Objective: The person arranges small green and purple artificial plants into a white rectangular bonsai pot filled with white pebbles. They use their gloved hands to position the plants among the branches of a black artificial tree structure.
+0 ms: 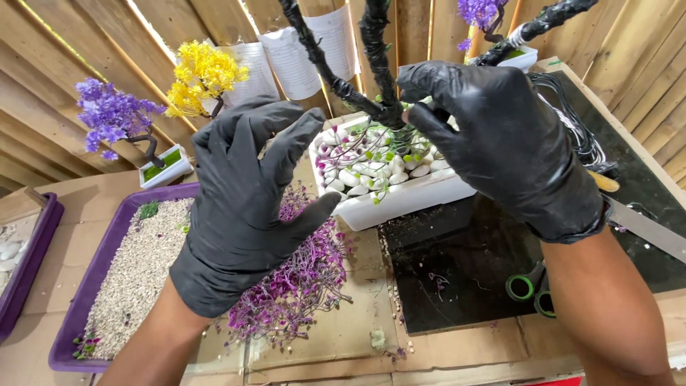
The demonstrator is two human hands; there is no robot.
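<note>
1. Two black-gloved hands work at a wire tree trunk (377, 78) wrapped in black tape, rising near-upright from a white planter (400, 200) of pebbles.
2. Right hand (500, 136) is nearer: its fingers (421, 114) pinch the trunk's fork.
3. Left hand (246, 200) hovers with fingers spread; the trunk lies at its 2 o'clock.
4. Purple blossom sprigs (300, 279) lie on the tabletop (343, 336) at 6 o'clock.

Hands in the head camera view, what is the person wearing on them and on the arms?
Both the left hand and the right hand wear snug, slightly shiny black disposable gloves that end at the wrist. The forearms below are bare: no sleeves, watch or bands show. The gloves carry no visible markings.
</note>
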